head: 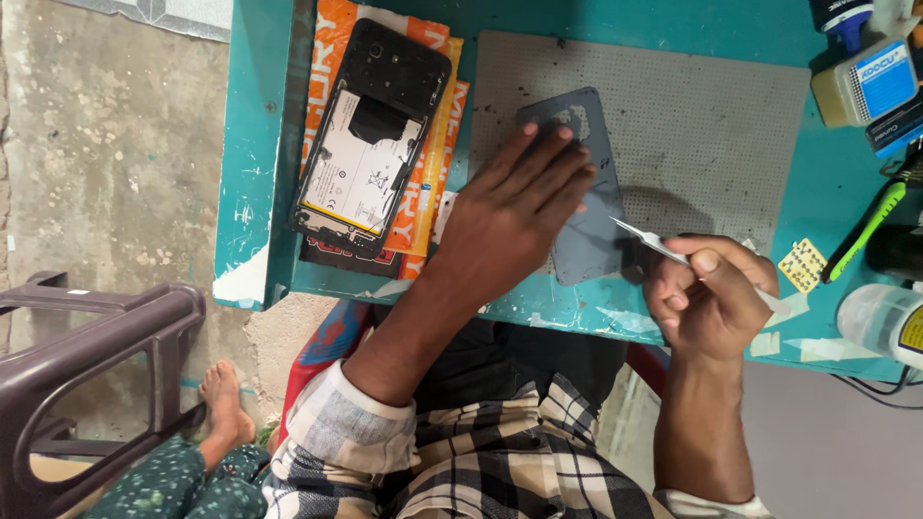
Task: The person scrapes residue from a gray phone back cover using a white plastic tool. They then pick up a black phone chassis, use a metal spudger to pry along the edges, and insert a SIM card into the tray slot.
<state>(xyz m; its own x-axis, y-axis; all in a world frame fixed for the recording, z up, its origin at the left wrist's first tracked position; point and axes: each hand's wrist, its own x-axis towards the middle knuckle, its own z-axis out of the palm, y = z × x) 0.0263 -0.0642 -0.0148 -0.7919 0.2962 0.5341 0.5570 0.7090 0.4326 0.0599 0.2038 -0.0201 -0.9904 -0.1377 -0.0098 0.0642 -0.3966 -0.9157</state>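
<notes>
While left hand [514,207] pins one back cover [586,207], one tweezers [654,242]

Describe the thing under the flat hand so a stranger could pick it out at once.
On the teal worktable lies a grey perforated work mat. At its near left part, the left hand presses flat on a blue-grey plastic phone back cover. Unlike the opened black phone on orange packets further left, it is a thin bare shell with a camera cut-out.

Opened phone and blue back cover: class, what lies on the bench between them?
In the head view, between the opened phone and the blue back cover lie the orange packets' edge and a strip of grey mat.
</notes>
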